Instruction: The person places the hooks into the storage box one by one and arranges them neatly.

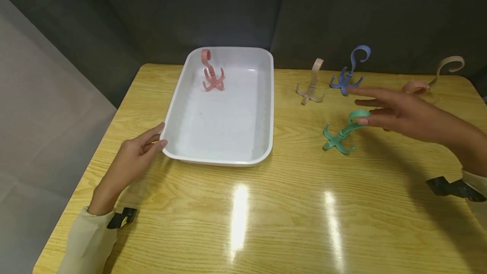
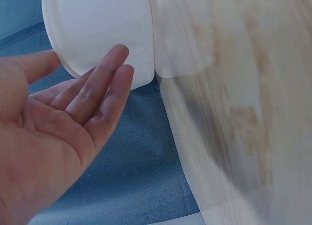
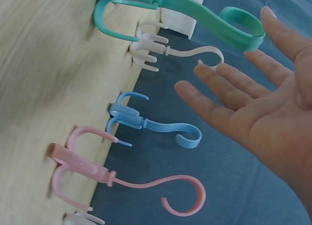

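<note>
One tray (image 1: pixel 228 126), in which one pink hook (image 1: pixel 215 82) is placed, is pinched by the left hand (image 1: pixel 128 159). Right of the tray are seen one green hook (image 1: pixel 338 139), flanked by outstretched fingers of the right hand (image 1: pixel 411 115), one blue hook (image 1: pixel 344 83), a second pink hook (image 3: pixel 85 167), two beige hooks (image 1: pixel 313 80).

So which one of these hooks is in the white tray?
The pink hook near the far left corner of the tray. It's the only one inside; the others, including a second pink hook, are outside, to its right.
</note>
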Motion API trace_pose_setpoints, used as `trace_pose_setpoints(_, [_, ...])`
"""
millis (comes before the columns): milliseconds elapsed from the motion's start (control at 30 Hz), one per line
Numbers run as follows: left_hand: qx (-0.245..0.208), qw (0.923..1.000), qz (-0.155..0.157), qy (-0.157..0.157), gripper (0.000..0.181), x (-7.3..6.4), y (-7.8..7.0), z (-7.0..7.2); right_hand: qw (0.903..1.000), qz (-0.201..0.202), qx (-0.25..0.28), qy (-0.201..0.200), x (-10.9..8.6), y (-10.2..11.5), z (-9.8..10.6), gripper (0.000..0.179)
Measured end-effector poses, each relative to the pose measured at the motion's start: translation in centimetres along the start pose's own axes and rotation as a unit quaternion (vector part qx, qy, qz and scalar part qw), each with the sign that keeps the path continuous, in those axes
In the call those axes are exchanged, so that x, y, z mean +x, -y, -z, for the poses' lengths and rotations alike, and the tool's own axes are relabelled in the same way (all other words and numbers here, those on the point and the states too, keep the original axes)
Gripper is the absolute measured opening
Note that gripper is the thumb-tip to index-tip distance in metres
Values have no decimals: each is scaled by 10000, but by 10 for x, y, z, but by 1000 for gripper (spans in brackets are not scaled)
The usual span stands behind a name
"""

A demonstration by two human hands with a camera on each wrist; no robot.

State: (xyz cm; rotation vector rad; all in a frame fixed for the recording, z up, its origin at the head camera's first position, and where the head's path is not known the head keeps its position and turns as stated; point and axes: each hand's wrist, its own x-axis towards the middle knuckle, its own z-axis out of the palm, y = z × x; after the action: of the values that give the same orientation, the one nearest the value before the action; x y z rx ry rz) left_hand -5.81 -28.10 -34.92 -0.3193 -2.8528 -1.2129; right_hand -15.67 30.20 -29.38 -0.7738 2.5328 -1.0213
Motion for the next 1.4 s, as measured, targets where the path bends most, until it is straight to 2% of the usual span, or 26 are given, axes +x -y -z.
trace_pose_setpoints(167, [-40,10000,15,-8,51,0,0,0,9992,280,274,10,-2,-6,-8,72])
trace_pose_setpoints(433, [-28,10000,51,-11,52,0,1,0,9987,460,-36,-208,-5,-4,-15,70])
trace_pose_setpoints(767, [-65,10000,52,-23,51,0,2,-1,9939,1076,238,100,-3,-3,-18,67])
trace_pose_setpoints(933, [-40,10000,11,-47,51,0,1,-1,9942,998,356,166,-4,-4,-18,66])
trace_pose_setpoints(1233, [-28,10000,-58,-65,51,1,2,-1,9952,955,-128,-156,-7,-7,-18,65])
trace_pose_setpoints(1400, [-28,10000,-36,-82,51,0,2,-1,9954,892,-174,-289,-10,-10,-18,65])
